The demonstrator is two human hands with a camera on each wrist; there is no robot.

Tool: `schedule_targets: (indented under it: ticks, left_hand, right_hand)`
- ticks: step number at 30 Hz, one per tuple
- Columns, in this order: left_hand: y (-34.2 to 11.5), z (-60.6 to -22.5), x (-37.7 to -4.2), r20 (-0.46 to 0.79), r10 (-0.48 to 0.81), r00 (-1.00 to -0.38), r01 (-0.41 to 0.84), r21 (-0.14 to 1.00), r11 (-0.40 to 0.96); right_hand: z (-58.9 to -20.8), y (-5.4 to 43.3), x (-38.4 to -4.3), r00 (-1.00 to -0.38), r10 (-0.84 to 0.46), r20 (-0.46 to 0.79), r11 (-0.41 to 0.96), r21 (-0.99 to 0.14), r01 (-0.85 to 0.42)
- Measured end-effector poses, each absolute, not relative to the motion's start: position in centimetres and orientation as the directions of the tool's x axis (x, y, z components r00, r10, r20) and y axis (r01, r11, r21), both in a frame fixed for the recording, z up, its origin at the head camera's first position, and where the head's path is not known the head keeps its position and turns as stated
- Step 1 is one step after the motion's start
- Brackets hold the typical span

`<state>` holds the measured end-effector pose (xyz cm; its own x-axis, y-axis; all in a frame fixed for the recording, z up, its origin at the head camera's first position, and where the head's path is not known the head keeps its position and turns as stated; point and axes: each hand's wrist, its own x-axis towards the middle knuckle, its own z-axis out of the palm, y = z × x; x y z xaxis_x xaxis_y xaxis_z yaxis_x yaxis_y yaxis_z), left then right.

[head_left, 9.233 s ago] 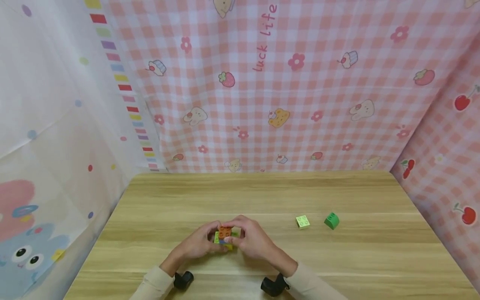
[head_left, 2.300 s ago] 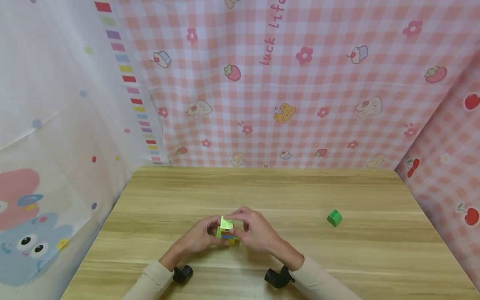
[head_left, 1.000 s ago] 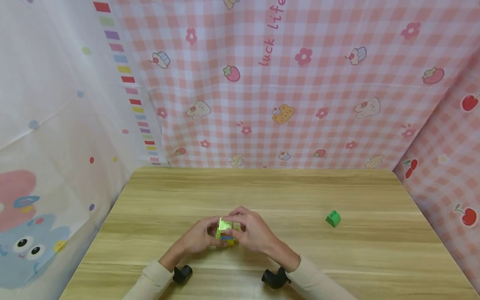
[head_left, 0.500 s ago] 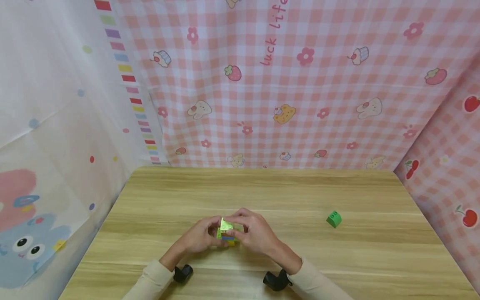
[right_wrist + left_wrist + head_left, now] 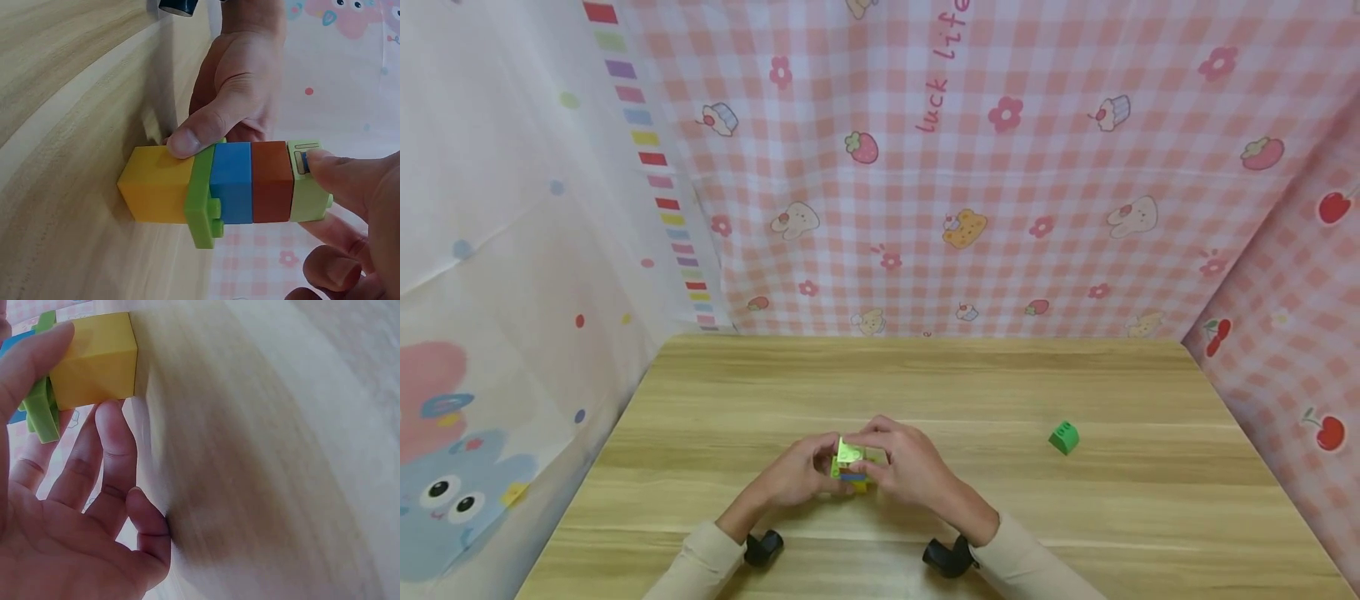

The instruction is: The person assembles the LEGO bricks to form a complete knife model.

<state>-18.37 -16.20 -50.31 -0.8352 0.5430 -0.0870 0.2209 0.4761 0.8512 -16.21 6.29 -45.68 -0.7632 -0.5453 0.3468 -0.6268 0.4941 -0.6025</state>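
Note:
A stack of toy building bricks stands upright on the table between both hands. From the bottom, the right wrist view shows a yellow brick [image 5: 156, 197], a wider green plate [image 5: 200, 212], a blue brick [image 5: 231, 184], a brown brick [image 5: 272, 184] and a light green brick [image 5: 305, 203] with a small printed pattern. My left hand [image 5: 793, 477] grips the stack low down, its thumb across the yellow brick and plate. My right hand [image 5: 917, 468] pinches the light green brick at the top, which sits flush against the brown one. In the left wrist view the upper bricks are mostly cut off.
A green brick with a curved top [image 5: 1063, 437] lies on the wooden table [image 5: 970, 383] to the right. Black wrist devices [image 5: 949, 557] show under both forearms. Patterned cloth [image 5: 955, 167] hangs behind and at the sides.
Earliest, the brown brick topped the stack and the light green brick lay on the table. It then came onto the stack in my right hand. Over the last second the hands barely move.

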Motion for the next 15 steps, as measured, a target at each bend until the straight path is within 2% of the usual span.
schedule_targets:
  ticks: [15]
  left_hand:
    - [-16.2,-50.58,-18.43,-0.089,0.541,-0.837,0.218,0.851,0.478]
  right_hand:
    - [-46.04,6.29,-16.39,-0.801,-0.509,0.314,0.434,-0.71,-0.554]
